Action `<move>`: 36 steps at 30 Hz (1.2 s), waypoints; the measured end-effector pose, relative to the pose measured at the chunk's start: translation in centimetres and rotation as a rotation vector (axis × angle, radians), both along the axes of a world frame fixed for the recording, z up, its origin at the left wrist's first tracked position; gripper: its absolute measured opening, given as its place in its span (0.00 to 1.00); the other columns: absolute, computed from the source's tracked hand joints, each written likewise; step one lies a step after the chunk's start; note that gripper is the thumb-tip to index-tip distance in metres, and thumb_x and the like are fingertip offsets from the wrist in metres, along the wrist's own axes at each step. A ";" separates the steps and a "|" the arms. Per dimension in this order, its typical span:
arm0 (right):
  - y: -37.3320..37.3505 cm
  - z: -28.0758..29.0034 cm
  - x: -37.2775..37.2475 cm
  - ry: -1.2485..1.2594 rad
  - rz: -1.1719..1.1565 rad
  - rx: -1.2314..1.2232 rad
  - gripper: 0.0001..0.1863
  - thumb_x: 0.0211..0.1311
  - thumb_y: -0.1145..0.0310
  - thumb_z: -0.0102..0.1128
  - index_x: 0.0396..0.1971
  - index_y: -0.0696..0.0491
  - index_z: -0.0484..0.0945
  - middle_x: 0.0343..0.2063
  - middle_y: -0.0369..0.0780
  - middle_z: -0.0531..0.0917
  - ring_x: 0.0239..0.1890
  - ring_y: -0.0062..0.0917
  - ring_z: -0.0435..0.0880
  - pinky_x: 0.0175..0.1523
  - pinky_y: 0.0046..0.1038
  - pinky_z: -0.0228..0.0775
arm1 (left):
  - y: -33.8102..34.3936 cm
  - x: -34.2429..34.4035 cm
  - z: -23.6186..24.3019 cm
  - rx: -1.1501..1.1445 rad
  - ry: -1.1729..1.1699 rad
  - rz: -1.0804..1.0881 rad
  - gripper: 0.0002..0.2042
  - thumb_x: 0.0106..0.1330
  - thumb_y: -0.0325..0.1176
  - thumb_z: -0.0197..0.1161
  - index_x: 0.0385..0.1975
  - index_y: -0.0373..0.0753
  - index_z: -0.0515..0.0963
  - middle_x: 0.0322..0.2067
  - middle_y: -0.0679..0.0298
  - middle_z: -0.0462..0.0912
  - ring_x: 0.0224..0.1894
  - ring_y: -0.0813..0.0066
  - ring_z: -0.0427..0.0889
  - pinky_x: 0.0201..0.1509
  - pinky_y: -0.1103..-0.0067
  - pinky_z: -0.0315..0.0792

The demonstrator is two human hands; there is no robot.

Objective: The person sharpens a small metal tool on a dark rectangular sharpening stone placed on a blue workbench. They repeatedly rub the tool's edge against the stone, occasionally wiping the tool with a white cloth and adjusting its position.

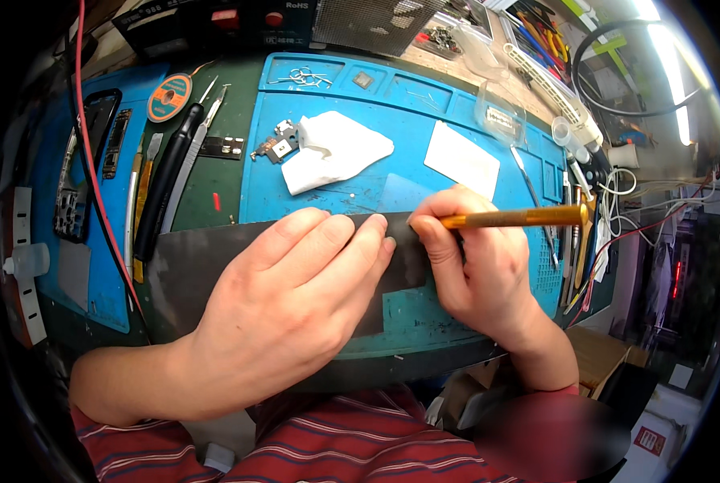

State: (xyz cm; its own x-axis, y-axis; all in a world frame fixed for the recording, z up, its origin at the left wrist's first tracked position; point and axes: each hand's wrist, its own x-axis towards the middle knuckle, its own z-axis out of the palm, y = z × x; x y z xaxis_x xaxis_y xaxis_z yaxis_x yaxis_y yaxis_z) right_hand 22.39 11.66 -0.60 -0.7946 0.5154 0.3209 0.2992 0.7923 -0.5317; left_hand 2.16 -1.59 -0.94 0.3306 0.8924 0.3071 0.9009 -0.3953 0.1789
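A thin dark grey sheet (195, 262) lies across the near part of the blue work mat (320, 209). My left hand (296, 294) rests over it, fingers bent together at its far edge and the thumb beside the index fingertip; what lies beneath them is hidden. In my right hand (485, 274) is a slim tool with a gold, knurled handle (529, 217), gripped like a pen. Its handle points right, and the working tip is hidden by my fingers near the sheet's right end. Past my hands lie a crumpled white cloth (340, 149) and a white flat pad (462, 158).
Left of the mat lie a black-handled tool (167, 177), a scalpel (195, 157), an orange spool (169, 97) and a phone frame (82, 177). A red cable (90, 153) crosses there. Several tools and tangled cables line the right side. A small clear box (501, 117) stands far right.
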 end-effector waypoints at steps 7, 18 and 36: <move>0.2 -0.4 0.0 0.020 0.023 0.017 0.06 0.74 0.77 0.69 0.43 0.56 0.78 0.32 0.44 0.85 0.30 0.42 0.87 0.32 0.38 0.77 | 0.0 0.0 0.1 -0.005 0.008 0.003 0.22 0.63 0.31 0.69 0.58 0.32 0.87 0.64 0.59 0.85 0.60 0.65 0.83 0.69 0.66 0.75; -0.7 -0.2 0.5 0.017 0.065 -0.020 0.06 0.73 0.78 0.68 0.42 0.57 0.78 0.35 0.43 0.85 0.30 0.42 0.86 0.33 0.38 0.79 | 0.0 -0.1 0.1 -0.001 0.000 -0.013 0.25 0.61 0.32 0.69 0.60 0.32 0.86 0.65 0.58 0.84 0.60 0.65 0.83 0.69 0.65 0.75; -0.6 -0.4 0.2 0.001 0.067 0.010 0.07 0.73 0.76 0.69 0.44 0.56 0.78 0.36 0.43 0.85 0.30 0.43 0.87 0.32 0.38 0.79 | -0.1 -0.1 0.0 -0.009 0.003 -0.016 0.24 0.62 0.32 0.70 0.59 0.32 0.87 0.65 0.59 0.84 0.61 0.65 0.83 0.70 0.65 0.74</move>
State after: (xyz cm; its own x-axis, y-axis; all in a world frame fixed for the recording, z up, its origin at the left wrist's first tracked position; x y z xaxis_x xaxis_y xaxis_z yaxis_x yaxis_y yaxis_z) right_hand 22.58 11.09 -1.04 -0.8269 0.4577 0.3269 0.2445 0.8159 -0.5239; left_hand 2.03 -1.69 -0.97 0.3456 0.8899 0.2978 0.8950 -0.4080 0.1803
